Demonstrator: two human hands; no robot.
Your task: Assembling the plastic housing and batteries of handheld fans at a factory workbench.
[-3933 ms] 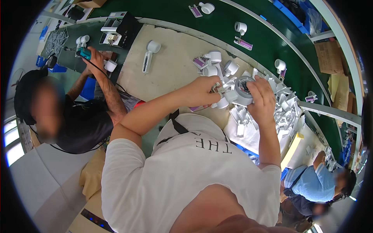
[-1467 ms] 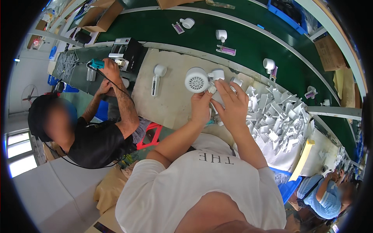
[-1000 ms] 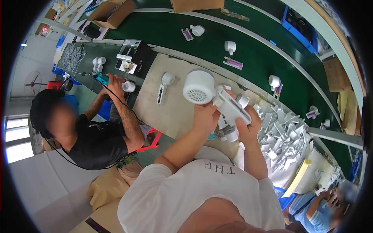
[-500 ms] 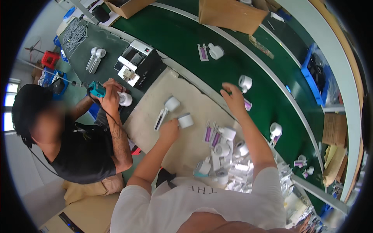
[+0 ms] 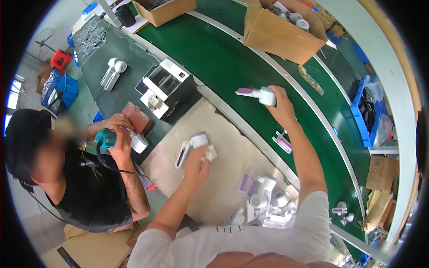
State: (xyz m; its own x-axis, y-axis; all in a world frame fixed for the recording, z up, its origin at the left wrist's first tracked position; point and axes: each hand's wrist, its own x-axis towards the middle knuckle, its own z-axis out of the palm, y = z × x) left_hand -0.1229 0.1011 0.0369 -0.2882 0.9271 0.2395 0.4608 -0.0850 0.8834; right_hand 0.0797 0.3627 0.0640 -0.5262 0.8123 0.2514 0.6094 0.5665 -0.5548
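My right hand [image 5: 281, 107] is closed on the round head of a white round-headed device [image 5: 267, 96], over the green conveyor belt [image 5: 214, 58]. The device's handle carries a purple strip and points left. My left hand [image 5: 196, 167], above the beige work mat [image 5: 223, 156], is closed on a white part [image 5: 210, 153], mostly hidden by the fingers. Just beyond it lies another white device [image 5: 199, 139], its slotted handle toward me. A heap of similar white devices [image 5: 263, 198], some with purple strips, sits on the mat's near right.
At left, a co-worker holds a teal power tool [image 5: 106, 138] against a white device [image 5: 139, 144]. A white-and-black machine [image 5: 165, 87] stands beyond the mat. More devices [image 5: 283, 142] lie on the belt. Beyond are a cardboard box [image 5: 283, 38] and a blue bin [image 5: 361, 114].
My right hand, bare before, has reached farther over the belt and now grips a white device. The part in my left hand has turned and shows less. The whole view has shifted.
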